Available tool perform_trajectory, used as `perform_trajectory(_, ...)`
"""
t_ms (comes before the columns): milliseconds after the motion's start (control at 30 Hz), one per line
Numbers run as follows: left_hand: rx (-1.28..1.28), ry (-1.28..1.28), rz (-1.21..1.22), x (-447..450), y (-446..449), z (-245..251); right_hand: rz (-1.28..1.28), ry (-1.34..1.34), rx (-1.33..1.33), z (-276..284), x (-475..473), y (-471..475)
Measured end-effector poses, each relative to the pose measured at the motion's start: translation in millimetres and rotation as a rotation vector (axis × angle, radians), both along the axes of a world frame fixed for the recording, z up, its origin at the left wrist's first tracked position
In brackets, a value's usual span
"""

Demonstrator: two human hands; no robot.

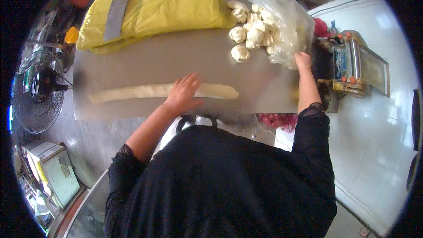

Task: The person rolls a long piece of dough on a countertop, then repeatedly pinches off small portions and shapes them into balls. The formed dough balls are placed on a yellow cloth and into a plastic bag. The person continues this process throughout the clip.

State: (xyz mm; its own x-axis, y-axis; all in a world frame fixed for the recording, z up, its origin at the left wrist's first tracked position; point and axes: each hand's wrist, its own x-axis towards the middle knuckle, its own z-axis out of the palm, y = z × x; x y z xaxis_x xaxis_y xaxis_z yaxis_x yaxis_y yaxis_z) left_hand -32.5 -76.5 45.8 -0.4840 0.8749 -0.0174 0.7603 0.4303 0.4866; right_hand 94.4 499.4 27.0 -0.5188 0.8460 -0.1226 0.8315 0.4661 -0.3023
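A long rope of pale dough (142, 91) lies crosswise near the front of the metal-topped table (158, 61). My left hand (183, 91) rests over its middle, palm down with the fingers apart. At the right, my right hand (303, 60) is closed on the edge of a clear plastic sheet (290, 29). The sheet partly covers a heap of dough pieces (255, 35) at the back right. One dough lump (240, 53) sits at the front of that heap, outside the sheet.
Yellow plastic sheeting (178, 5) covers a bulky form along the table's back. On it lies a cleaver (116, 15) with a wooden handle. A roller machine (352, 62) stands beyond the right edge. A black fan (39, 91) is at the left.
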Motion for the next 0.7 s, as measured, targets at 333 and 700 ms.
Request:
perform_trajectory(333, -0.308, 0.003, -0.063, 10, 58, -18, 0.598, 0.56, 0.694, 71, 19, -183)
perform_trajectory(700, 0.148, 0.006, 0.077, 10, 35, -4, -0.183, 0.478, -1.593, 26, -12, -350)
